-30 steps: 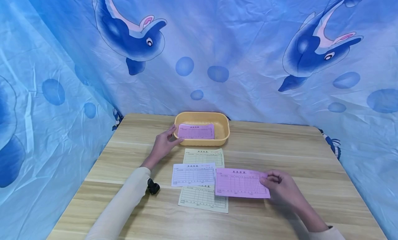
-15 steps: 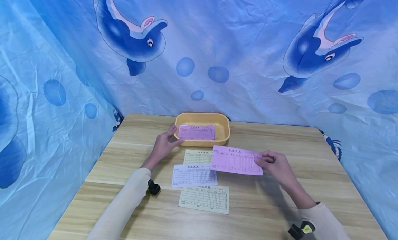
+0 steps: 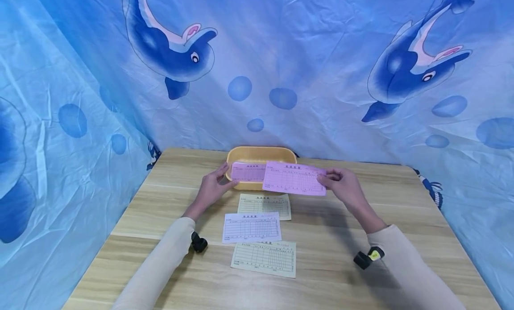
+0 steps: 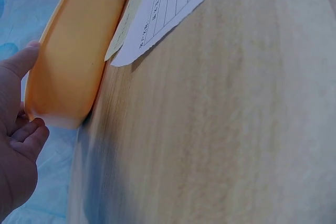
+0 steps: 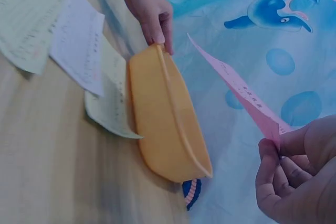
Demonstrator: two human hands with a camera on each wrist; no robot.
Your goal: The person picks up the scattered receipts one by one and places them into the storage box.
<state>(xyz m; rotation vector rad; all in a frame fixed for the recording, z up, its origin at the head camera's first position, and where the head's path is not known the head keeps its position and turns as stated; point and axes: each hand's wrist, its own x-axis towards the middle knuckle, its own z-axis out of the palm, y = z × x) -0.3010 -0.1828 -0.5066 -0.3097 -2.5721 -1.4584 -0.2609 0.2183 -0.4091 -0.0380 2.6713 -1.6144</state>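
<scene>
The right hand (image 3: pixel 346 187) pinches the right end of a pink slip (image 3: pixel 295 178), held above the right part of the yellow basket (image 3: pixel 284 155). In the right wrist view the slip (image 5: pixel 244 94) is seen nearly edge-on between thumb and fingers, clear of the basket (image 5: pixel 157 114). Inside the basket, at its left, lie other pink slips (image 3: pixel 246 172), partly covered by the held one. The left hand (image 3: pixel 213 188) grips the basket's left end; in the left wrist view its thumb and fingers are around the basket's wall (image 4: pixel 73 61).
On the wooden table (image 3: pixel 341 274), in front of the basket, a white slip (image 3: pixel 252 228) lies between two pale green slips (image 3: pixel 265 204) (image 3: pixel 265 258), overlapping the nearer one. A blue cloth with dolphins (image 3: pixel 305 55) hangs behind the table and along its sides.
The right hand has carried the pink slip away from the body and somewhat left, from beside the white slip to over the basket. The left hand has stayed on the basket.
</scene>
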